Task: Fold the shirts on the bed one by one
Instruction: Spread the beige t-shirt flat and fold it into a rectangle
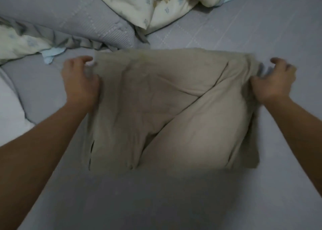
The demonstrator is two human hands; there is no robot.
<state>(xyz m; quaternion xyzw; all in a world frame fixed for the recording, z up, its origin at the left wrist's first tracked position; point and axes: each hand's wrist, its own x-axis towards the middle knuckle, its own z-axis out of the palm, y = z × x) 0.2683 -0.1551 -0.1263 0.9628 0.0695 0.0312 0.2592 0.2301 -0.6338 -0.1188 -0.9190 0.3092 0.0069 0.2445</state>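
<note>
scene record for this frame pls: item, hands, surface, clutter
item: beige shirt, partly folded, a diagonal crease across it
left hand: left hand grips the shirt's far left corner
right hand: right hand grips the far right corner
surface: grey bed sheet under the shirt
clutter: grey pillow and floral quilt at the far side
blur: shirt edges are smeared

Pretty dim shot we've got here, soft flat indoor light with no glare. Whole frame is smeary and noisy, both hands (81,79) (275,79) look motion-blurred. A dark shadow sits on the sheet (156,200) under the shirt (167,107), and the wide lens bends our edges
</note>
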